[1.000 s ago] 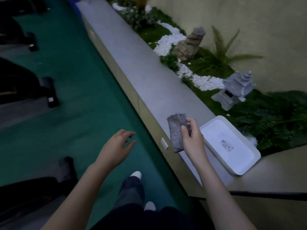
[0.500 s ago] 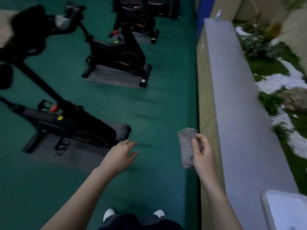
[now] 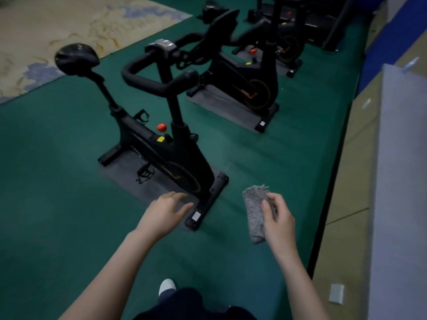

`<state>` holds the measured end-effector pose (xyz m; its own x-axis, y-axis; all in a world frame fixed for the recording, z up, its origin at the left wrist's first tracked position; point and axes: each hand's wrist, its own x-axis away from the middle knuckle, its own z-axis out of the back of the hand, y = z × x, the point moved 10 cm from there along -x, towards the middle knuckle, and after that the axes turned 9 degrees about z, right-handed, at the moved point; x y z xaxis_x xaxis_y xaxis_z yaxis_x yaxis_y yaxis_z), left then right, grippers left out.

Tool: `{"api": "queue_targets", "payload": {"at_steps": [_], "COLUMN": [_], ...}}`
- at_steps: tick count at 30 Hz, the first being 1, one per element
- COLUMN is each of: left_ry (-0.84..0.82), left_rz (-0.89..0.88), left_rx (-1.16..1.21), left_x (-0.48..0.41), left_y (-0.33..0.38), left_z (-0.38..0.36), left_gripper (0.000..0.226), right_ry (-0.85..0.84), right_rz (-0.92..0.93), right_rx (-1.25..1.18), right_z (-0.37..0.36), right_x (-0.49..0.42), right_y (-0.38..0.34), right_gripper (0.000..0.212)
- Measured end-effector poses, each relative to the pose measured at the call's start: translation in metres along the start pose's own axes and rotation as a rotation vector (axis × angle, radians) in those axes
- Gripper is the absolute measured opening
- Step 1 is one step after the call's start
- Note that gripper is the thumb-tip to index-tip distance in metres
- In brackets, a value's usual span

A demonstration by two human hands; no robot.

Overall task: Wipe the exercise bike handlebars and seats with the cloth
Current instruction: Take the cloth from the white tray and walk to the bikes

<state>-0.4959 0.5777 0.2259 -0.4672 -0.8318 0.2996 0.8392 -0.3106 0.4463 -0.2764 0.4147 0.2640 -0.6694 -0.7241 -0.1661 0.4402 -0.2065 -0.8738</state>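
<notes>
Now that the view has swung away from the garden ledge and white tray it faced a second ago, the green floor [image 3: 57, 204] and a row of black bikes fill the scene, with the grey ledge [image 3: 402, 158] left at the right edge. The nearest exercise bike [image 3: 166, 153] stands on a grey mat [image 3: 129, 179] just ahead of the person, and a second bike [image 3: 249, 84] stands beyond it on its own mat. On the near bike the looped handlebars [image 3: 147, 82] and the rounded seat [image 3: 77, 57] rise on their posts, both untouched and apart from either hand. The folded grey cloth [image 3: 254, 211] is carried as before, upright in the right hand [image 3: 278, 220], whose grip pinches it between thumb and curled fingers, in the air to the right of the bike's front foot. The left hand [image 3: 164, 211] reaches forward with its grip loose, fingers relaxed and holding nothing. Wiping has not begun. The turn seems to mean the fetching is over and the approach to the first handlebars is under way.
</notes>
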Motion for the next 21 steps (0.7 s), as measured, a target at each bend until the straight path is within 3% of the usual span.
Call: {"api": "queue_targets", "payload": {"at_steps": [10, 21], "left_ry": [0.080, 0.164], "left_rz": [0.173, 0.399], "left_rx": [0.113, 0.245], "left_x": [-0.002, 0.014], "left_y": [-0.158, -0.272], "left_z": [0.073, 0.109], "left_gripper": [0.046, 0.049], "right_ry": [-0.184, -0.350], "right_rz": [0.070, 0.128], "right_rx": [0.016, -0.029], "right_z": [-0.169, -0.289], "right_x": [-0.006, -0.024], "right_y": [-0.080, -0.133], "right_gripper": [0.011, 0.021]}}
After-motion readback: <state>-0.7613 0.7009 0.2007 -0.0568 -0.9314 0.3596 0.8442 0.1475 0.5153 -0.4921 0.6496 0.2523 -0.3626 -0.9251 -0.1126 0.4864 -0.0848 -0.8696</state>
